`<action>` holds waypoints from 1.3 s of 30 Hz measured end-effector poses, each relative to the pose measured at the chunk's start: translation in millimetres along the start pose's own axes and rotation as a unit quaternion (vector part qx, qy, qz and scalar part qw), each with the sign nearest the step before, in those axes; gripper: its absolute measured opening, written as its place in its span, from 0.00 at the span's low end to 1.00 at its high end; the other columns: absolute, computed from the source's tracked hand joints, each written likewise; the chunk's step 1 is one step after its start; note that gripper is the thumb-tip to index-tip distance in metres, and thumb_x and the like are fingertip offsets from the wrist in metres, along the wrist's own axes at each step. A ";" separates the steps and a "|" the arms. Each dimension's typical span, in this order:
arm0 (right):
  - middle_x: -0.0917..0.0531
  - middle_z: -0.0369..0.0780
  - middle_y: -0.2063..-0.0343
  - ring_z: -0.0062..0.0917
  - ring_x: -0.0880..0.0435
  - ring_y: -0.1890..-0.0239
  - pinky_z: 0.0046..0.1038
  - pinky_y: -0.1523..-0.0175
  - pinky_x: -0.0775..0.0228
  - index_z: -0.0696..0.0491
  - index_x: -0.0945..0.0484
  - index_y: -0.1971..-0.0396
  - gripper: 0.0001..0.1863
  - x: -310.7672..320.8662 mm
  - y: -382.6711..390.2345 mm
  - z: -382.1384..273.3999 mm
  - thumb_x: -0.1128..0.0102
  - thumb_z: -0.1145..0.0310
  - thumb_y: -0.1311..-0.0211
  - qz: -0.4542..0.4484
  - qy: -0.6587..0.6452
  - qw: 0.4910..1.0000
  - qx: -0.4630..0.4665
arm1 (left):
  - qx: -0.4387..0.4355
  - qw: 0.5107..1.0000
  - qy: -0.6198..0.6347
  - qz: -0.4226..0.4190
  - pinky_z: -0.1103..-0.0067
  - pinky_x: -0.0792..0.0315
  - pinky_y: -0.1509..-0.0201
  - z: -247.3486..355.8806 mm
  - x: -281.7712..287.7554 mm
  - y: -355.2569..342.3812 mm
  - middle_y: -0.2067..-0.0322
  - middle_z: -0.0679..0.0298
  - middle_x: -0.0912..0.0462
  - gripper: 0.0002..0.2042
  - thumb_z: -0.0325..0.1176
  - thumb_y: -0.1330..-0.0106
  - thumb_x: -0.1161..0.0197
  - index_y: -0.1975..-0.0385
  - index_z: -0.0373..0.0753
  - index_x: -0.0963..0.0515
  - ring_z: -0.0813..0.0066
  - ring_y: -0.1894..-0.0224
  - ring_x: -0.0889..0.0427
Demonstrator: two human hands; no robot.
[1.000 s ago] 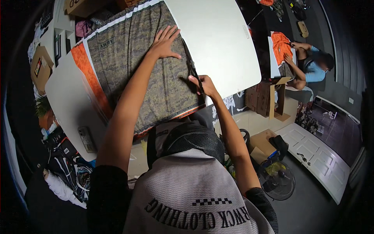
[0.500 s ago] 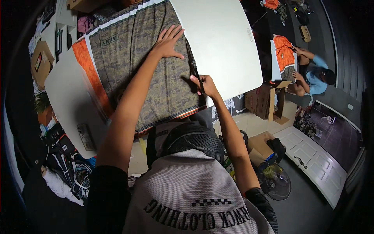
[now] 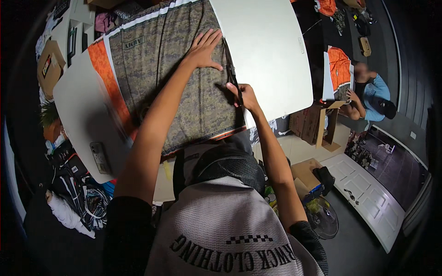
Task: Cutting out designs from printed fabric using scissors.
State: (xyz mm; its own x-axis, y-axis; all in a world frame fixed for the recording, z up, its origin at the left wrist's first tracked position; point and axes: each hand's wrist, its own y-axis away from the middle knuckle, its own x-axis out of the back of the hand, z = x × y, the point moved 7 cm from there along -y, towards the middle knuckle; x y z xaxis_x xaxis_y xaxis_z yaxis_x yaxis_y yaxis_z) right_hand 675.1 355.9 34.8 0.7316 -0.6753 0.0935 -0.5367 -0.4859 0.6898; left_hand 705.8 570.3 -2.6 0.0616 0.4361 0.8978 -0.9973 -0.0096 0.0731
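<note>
1. One sheet of camouflage fabric [image 3: 202,100] lies across the white table [image 3: 271,55], patterned in small blocky flecks of olive, brown and dark gray, with soft creases running from the far edge toward the person.
2. White margins follow its far and left edges; an orange mottled strip [image 3: 99,59] borders the left one. Along the near edge runs a dark band with thin orange below it.
3. The left hand [image 3: 205,51] presses on the fabric near its right edge, fingers spread wide, grasping nothing.
4. The right hand [image 3: 247,95] grips black scissors [image 3: 231,69] by the handles. Their blades point away from the person, along the fabric's right edge, beside the left hand; how far they part is too small to tell.
5. Near the fabric's far left corner sits a small printed label [image 3: 134,43]: dark capitals inside a dark rectangular outline.
6. The person's gray shirt [image 3: 221,207] carries large dark lettering in a curve, upside down from here, with a checkered bar [image 3: 249,239] above it.
7. On the table's left part lies a phone [image 3: 98,156].
</note>
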 end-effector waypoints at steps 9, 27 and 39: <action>0.30 0.33 0.91 0.18 0.33 0.92 0.19 0.84 0.42 0.54 0.27 0.86 0.26 1.8 1.8 -1.1 0.34 0.49 0.39 0.001 0.018 1.000 0.005 | -0.005 1.000 0.002 0.010 0.64 0.65 0.22 -1.1 -0.1 -1.0 0.24 0.74 0.61 0.64 0.68 0.60 0.27 0.24 0.51 0.59 0.71 0.22 0.65; 0.30 0.33 0.92 0.18 0.33 0.92 0.19 0.84 0.42 0.55 0.26 0.87 0.26 0.8 4.3 -1.5 0.34 0.50 0.39 -0.002 0.012 1.000 0.011 | -0.008 1.000 -0.006 0.013 0.63 0.64 0.22 -2.3 -3.2 -0.7 0.24 0.73 0.60 0.64 0.71 0.60 0.29 0.24 0.52 0.58 0.69 0.22 0.64; 0.29 0.34 0.92 0.17 0.30 0.91 0.19 0.82 0.39 0.54 0.27 0.84 0.26 8.1 23.8 15.5 0.39 0.47 0.35 -0.028 0.037 0.999 0.006 | 0.008 0.999 -0.027 -0.035 0.62 0.66 0.22 -1.7 -3.8 -5.1 0.24 0.71 0.62 0.65 0.73 0.60 0.32 0.24 0.48 0.60 0.67 0.22 0.66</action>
State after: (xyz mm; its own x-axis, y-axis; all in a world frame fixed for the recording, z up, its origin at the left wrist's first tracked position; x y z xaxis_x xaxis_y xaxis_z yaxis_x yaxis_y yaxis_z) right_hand 661.8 330.3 40.8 0.7898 -0.6037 0.1080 -0.4982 -0.5288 0.6872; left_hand 710.6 570.2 -7.1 0.1341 0.3877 0.9120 -0.9896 0.0045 0.1436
